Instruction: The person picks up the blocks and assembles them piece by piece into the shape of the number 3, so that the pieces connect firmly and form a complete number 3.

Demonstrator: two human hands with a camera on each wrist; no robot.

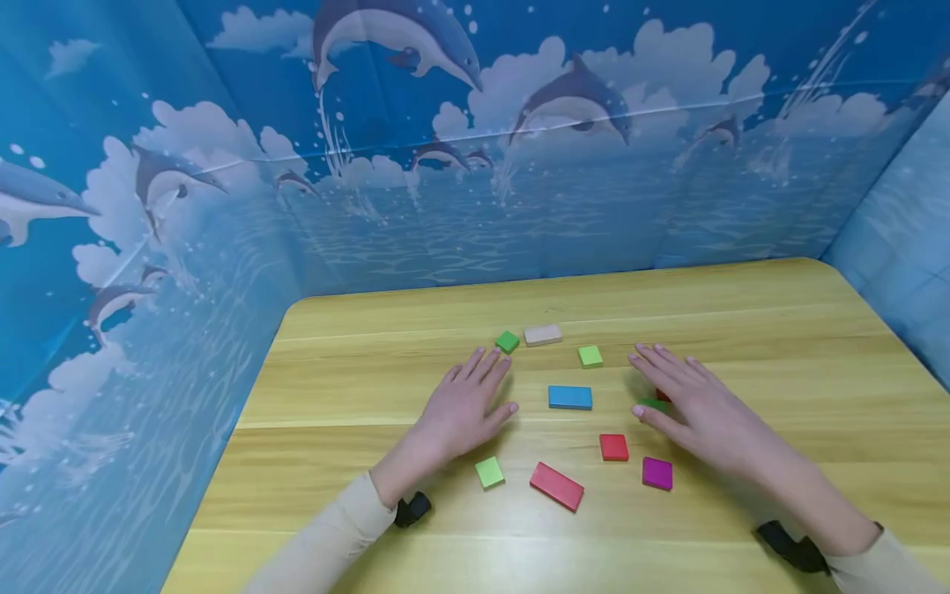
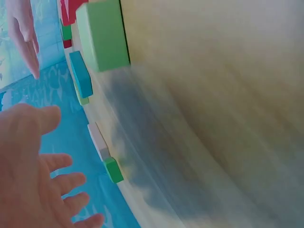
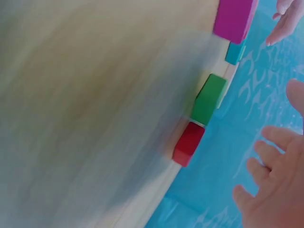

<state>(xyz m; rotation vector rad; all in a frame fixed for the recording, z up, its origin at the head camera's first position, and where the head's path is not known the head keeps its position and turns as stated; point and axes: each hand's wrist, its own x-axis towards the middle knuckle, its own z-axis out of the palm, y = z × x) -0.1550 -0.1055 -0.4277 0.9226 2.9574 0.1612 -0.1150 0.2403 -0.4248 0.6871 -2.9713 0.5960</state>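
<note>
My left hand [image 1: 462,406] hovers palm down over the table's left-middle part, fingers spread and holding nothing. A green block [image 1: 508,341] lies just past its fingertips, and a light green block [image 1: 490,473] is below its wrist. On the right, my right hand [image 1: 698,410] is also above the table with fingers extended. It partly covers a green block [image 3: 209,99] and a red block [image 3: 188,144], both plain in the right wrist view. Between the hands are a blue block [image 1: 570,398], a light green block [image 1: 590,356] and a red square block [image 1: 613,447].
A pale pinkish block [image 1: 543,335] lies toward the back. Nearer the front are a long red block [image 1: 557,486] and a magenta block [image 1: 657,473]. A dolphin-printed curtain [image 1: 475,214] borders the wooden table [image 1: 356,346] at the back and sides.
</note>
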